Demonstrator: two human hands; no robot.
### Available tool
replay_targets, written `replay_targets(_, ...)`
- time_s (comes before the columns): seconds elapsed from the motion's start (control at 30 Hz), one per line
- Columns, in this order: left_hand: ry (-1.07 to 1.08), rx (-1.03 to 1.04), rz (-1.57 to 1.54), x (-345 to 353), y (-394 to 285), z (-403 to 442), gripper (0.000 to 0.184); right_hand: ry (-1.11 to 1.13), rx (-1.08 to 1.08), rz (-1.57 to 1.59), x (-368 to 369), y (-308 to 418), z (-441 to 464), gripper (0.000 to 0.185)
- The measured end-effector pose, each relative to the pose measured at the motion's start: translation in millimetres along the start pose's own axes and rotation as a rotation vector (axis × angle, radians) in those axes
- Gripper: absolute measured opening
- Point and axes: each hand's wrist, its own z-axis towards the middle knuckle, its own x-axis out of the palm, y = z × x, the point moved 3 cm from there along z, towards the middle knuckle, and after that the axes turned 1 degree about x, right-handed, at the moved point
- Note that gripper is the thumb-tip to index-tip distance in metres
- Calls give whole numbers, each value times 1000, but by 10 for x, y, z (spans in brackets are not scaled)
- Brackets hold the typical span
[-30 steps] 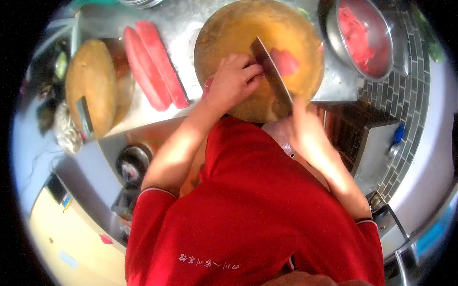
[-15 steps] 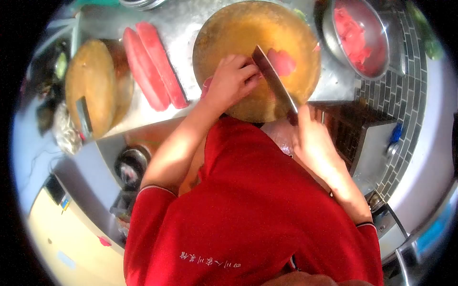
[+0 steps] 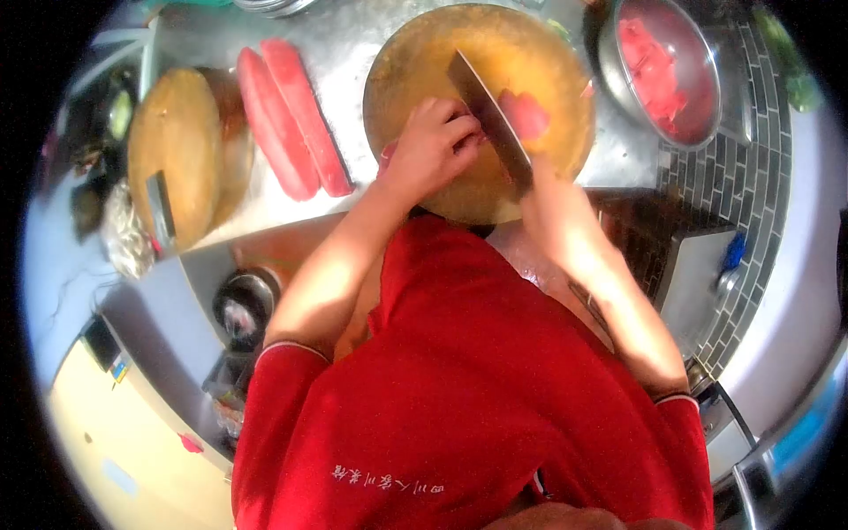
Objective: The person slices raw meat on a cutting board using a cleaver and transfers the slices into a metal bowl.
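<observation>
Across the round chopping board (image 3: 415, 53), read as a clock face with twelve farthest from the person, the knife (image 3: 490, 119) slanted from between eleven and twelve down to five o'clock. The right hand (image 3: 555, 205) was at five o'clock, near the rim, its fingers closed around the handle, which they hid. The left hand (image 3: 430, 146) lay at eight o'clock, fingers curled and bunched close together beside the blade. Pink showed at its wrist side, but how firmly those fingers gripped anything beneath them could not be told.

Just off the blade, towards three o'clock, the sliced meat (image 3: 526, 117) lay flat on the wood. Green scraps (image 3: 558, 29) sat near the rim at one o'clock. Outside the board, between two and three o'clock, a metal bowl (image 3: 712, 66) held a heap of pink pieces (image 3: 649, 66). Out at nine o'clock, two long pink slabs (image 3: 274, 124) lay side by side on the metal table (image 3: 344, 71). Farther out, slightly below nine, stood a second round board (image 3: 177, 115), with another blade (image 3: 160, 208) at its five o'clock.
</observation>
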Motion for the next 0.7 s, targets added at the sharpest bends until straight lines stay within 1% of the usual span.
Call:
replay_targets(0.07,-15,19,8,16,26,39,13,52,50,-37,-59,-20,-277,33)
replay_targets(0.17,-1,13,10,47,60,4,13,75,19,-3,-23,-144,-385,34)
replay_targets(0.27,26,-18,-1,38,54,11,14,-4,71,38,228,-97,166,31)
replay_targets(0.37,34,-4,14,-6,97,81,16,-98,-59,-60,391,-123,626,32)
replay_targets(0.43,34,-13,-22,12,50,51,18,-115,-38,59,313,-281,652,34)
replay_targets(0.5,41,-18,-37,12,45,48,17,-102,6,227,194,-407,669,38)
replay_targets(0.57,43,-18,-32,-16,68,80,16,-206,-60,388,172,-394,641,40)
replay_targets(0.63,43,-31,-23,-7,31,64,14,-205,33,443,218,-476,620,46)
replay_targets(0.7,37,-35,-11,2,12,50,13,-234,115,430,86,-456,480,47)
